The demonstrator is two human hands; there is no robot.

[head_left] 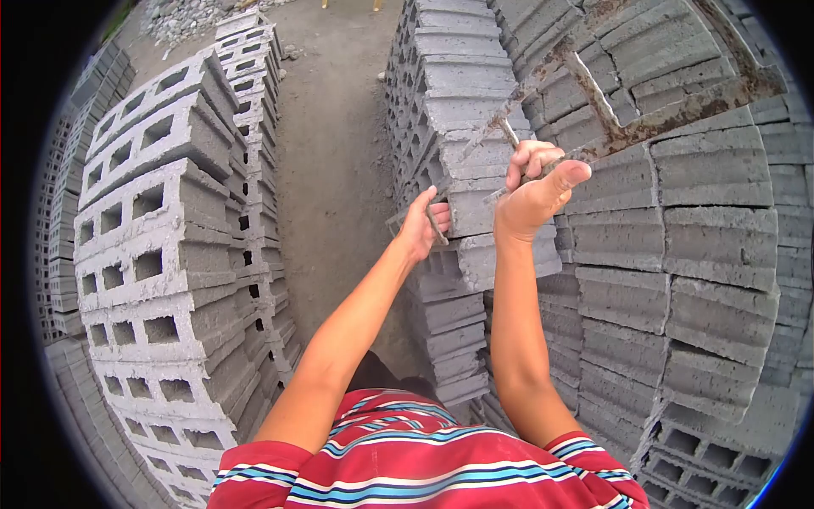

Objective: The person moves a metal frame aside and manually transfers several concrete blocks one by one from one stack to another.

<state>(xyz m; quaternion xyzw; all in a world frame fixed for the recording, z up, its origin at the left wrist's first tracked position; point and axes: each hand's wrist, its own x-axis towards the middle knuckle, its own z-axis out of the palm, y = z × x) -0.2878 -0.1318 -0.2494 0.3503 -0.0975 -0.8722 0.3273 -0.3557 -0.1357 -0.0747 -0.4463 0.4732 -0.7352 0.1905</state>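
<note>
My left hand [421,226] is closed around a thin, grey-brown bar [437,226], beside the end of a stacked concrete block. What the bar joins on to is hidden. My right hand [534,191], thumb raised, has its fingers curled round the near end of a rusty metal frame [678,110]. That frame has long side bars and short crosspieces, and it extends up and to the right above the blocks. Under both hands runs a middle stack of grey concrete blocks [475,89], their rough sides facing up.
To the left rises a tall stack of hollow concrete blocks [140,246], holes facing out. More stacked blocks [712,229] fill the right side. A dirt path [331,127] runs between the left and middle stacks, with a gravel heap [191,17] at the far end.
</note>
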